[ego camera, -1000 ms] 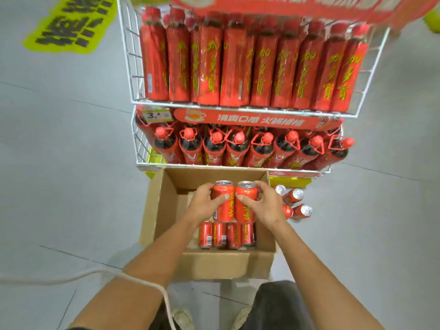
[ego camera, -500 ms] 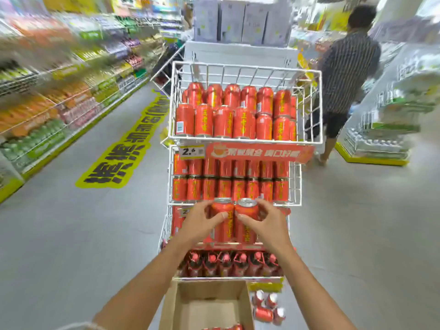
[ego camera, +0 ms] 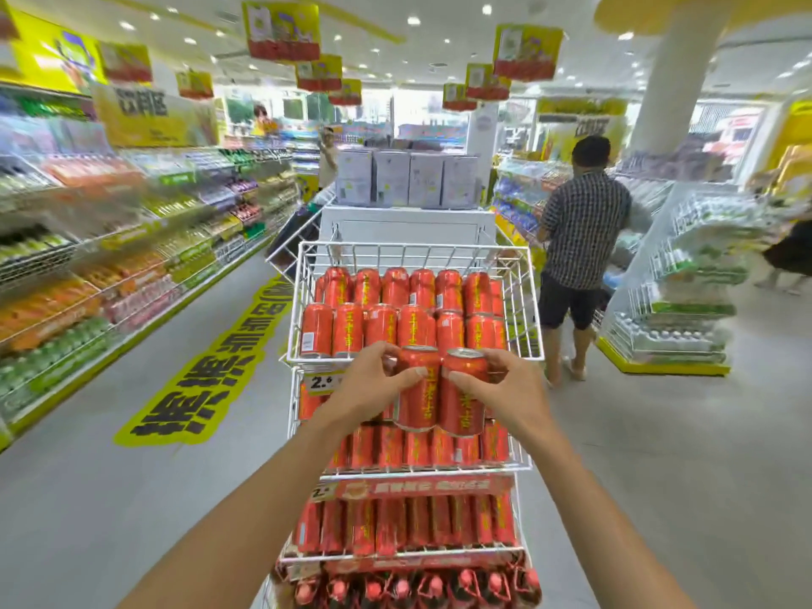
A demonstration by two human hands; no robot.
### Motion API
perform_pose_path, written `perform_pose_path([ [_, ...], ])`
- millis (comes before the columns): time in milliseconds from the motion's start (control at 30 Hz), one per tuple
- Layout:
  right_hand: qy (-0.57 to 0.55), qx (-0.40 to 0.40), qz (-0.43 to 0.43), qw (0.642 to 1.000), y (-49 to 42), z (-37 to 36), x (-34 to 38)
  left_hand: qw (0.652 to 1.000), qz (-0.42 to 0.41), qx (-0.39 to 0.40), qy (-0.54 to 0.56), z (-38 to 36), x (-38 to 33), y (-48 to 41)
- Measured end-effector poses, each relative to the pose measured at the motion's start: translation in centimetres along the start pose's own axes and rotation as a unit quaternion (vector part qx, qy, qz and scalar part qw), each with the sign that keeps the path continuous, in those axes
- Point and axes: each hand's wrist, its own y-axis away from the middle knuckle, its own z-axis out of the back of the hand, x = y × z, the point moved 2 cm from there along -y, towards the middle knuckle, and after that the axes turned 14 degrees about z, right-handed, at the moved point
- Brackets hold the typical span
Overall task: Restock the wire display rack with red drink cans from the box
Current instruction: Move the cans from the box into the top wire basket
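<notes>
Two red drink cans stand side by side, upright, held up in front of the wire display rack (ego camera: 523, 301). My left hand (ego camera: 369, 386) grips the left can (ego camera: 416, 400) and my right hand (ego camera: 505, 389) grips the right can (ego camera: 462, 400). Both cans sit just below the front rim of the top basket, which holds several rows of red cans (ego camera: 395, 318) stacked in two layers. Lower shelves hold more red cans and red bottles (ego camera: 408, 586). The box is out of view.
A person in a checked shirt (ego camera: 580, 239) stands right of the rack by a white wire display (ego camera: 676, 292). Stocked shelves (ego camera: 110, 265) line the left aisle. A yellow floor sticker (ego camera: 211, 367) lies left of the rack. A white pillar (ego camera: 668, 81) rises at right.
Both hands lifted the two cans out of the box and up to the top basket's front. The view swung up from the floor to the aisle.
</notes>
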Motion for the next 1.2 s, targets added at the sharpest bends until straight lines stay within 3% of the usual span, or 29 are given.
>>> perform_pose_path([
  [500, 0.031, 0.031, 0.049, 0.998, -16.6, 4.0, -8.8, 0.985, 0.055, -0.158, -0.031, -7.4, -8.0, -14.5],
  [1000, 0.068, 0.071, -0.009, 0.995, -20.7, 0.1, -15.3, 0.964, 0.134, -0.181, -0.138, -10.0, -6.1, -19.6],
  [1200, 0.100, 0.082, -0.024, 0.991, -21.3, -0.2, -16.1, 0.953, 0.151, -0.226, -0.134, -11.5, -6.4, -20.1],
])
